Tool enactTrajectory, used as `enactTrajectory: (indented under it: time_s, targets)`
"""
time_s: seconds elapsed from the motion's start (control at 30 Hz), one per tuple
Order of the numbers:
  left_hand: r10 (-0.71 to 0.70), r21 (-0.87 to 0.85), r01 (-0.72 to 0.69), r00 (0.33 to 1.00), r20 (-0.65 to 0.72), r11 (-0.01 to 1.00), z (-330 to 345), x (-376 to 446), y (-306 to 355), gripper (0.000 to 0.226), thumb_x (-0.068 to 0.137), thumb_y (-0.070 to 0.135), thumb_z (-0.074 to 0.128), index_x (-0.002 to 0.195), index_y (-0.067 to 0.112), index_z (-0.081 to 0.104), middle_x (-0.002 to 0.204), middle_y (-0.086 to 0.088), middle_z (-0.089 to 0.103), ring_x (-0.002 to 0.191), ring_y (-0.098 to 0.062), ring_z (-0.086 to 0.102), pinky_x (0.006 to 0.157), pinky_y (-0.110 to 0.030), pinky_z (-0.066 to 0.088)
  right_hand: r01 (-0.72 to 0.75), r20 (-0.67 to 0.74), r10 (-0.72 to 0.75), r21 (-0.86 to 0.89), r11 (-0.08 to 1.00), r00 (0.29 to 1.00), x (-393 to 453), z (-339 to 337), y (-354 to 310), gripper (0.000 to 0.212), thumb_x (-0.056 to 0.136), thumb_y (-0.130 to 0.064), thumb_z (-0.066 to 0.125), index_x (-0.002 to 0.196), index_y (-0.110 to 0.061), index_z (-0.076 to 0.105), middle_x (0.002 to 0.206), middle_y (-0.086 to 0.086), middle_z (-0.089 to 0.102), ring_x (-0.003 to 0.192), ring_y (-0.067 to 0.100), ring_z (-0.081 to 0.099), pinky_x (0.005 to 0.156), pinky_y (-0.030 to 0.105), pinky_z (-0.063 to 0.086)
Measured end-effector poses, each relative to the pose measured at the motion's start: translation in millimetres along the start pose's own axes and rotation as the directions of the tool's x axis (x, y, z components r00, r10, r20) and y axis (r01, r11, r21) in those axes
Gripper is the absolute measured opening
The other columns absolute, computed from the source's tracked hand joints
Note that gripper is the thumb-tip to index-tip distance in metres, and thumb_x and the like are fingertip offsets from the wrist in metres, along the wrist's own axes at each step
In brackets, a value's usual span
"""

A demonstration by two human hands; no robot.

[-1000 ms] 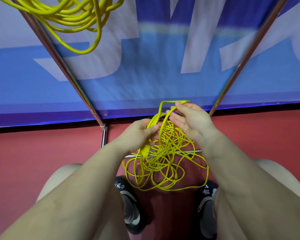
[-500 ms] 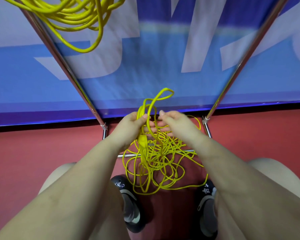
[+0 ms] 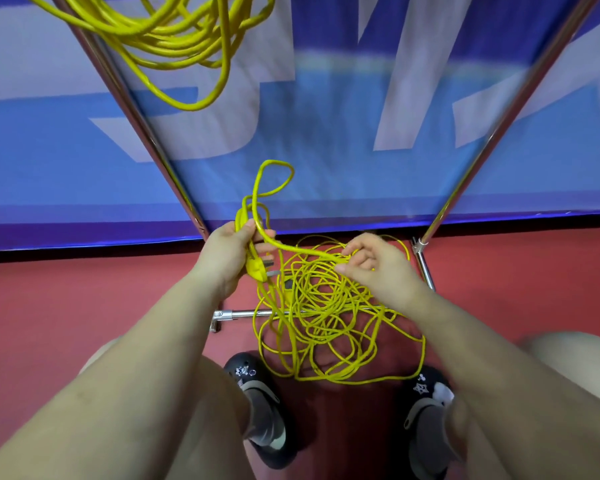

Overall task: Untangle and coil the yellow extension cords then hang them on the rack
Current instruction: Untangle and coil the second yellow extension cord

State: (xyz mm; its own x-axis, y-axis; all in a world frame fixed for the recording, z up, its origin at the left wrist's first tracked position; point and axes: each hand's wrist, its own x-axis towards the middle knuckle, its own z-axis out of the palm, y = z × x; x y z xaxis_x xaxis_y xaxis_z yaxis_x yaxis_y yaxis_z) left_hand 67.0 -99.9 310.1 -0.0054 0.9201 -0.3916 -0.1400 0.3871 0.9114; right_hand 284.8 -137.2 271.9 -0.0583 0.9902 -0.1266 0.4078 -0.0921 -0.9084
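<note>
The left hand (image 3: 227, 252) grips the yellow plug end and a few first loops of the thin yellow tangled extension cord (image 3: 326, 313) heaped on the red floor between the feet, the right hand (image 3: 374, 263) pinches the strand running from it, so coiling has likely just begun and the next move calls for drawing more slack free.

glossy metal rack (image 3: 142, 133), matt floor (image 3: 66, 306)

Lighting: bright, even, soft shadow on floor (image 3: 343, 410). Banner (image 3: 361, 133) motion-blurred. Wide-angle bending at edges.
</note>
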Motion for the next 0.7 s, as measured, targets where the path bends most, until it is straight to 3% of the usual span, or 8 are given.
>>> enactTrajectory:
  time_s: [0.1,0.2,0.37,0.47,0.6,0.7]
  targets:
    - [-0.002,0.090,0.006,0.999,-0.036,0.996,-8.3,2.1,-3.4,0.022,0.103,0.018,0.035,0.087,0.013,0.049,0.081,-0.006,0.062,0.048,-0.007,0.063,0.042,-0.024,0.052,0.055,-0.263,-0.063,-0.037,0.998,0.963,2.0,-16.6,-6.6,0.021,0.081,-0.017,0.071,0.077,-0.033,0.057,0.069,-0.007,0.053,0.053,0.004,0.044,0.061,0.022,0.043]
    - [0.008,0.243,-0.001,1.000,-0.029,0.970,-14.7,2.3,-6.6,0.020,0.103,0.019,0.037,0.088,0.014,0.050,0.080,-0.005,0.061,0.046,-0.005,0.060,0.040,-0.029,0.051,0.005,-0.351,-0.097,-0.252,0.968,0.931,0.6,-27.5,-6.2,0.006,0.083,-0.021,0.068,0.087,-0.025,0.068,0.077,-0.002,0.058,0.068,0.011,0.052,0.073,0.034,0.047]
    - [0.078,0.387,-0.062,0.997,-0.025,0.920,-20.5,3.2,-9.1,0.016,0.101,0.019,0.040,0.099,0.015,0.056,0.081,-0.002,0.064,0.050,-0.003,0.058,0.048,-0.026,0.049,-0.139,-0.246,-0.008,-0.572,0.809,0.969,-0.8,-32.3,-4.2,0.017,0.090,-0.026,0.058,0.102,-0.017,0.067,0.102,0.007,0.059,0.102,0.025,0.054,0.081,0.034,0.040]
    - [0.052,0.383,-0.046,0.999,-0.006,0.923,-18.5,3.6,-9.4,0.018,0.101,0.021,0.041,0.104,0.014,0.057,0.081,0.000,0.064,0.050,-0.005,0.056,0.055,-0.033,0.050,-0.061,-0.103,-0.011,-0.671,0.739,0.995,-0.4,-29.9,-3.9,0.019,0.091,-0.026,0.057,0.103,-0.016,0.067,0.103,0.008,0.060,0.106,0.027,0.051,0.083,0.033,0.038]
    - [0.074,0.413,-0.100,0.994,0.078,0.905,-8.9,2.2,-11.2,0.016,0.101,0.018,0.042,0.097,0.019,0.058,0.088,0.004,0.068,0.071,-0.011,0.058,0.055,-0.027,0.050,0.097,0.106,-0.035,-0.654,0.750,0.994,-0.2,-21.6,-10.8,0.021,0.092,-0.031,0.055,0.099,-0.016,0.069,0.102,0.006,0.060,0.106,0.026,0.052,0.089,0.034,0.041]
    - [0.059,0.459,-0.137,0.982,0.180,0.878,0.3,-0.5,-14.8,0.015,0.100,0.019,0.045,0.098,0.019,0.060,0.092,0.007,0.069,0.078,-0.009,0.059,0.056,-0.018,0.051,0.128,0.159,-0.047,-0.547,0.827,0.986,0.6,-16.3,-21.4,0.020,0.092,-0.032,0.055,0.094,-0.017,0.068,0.099,0.002,0.059,0.101,0.021,0.054,0.088,0.036,0.043]
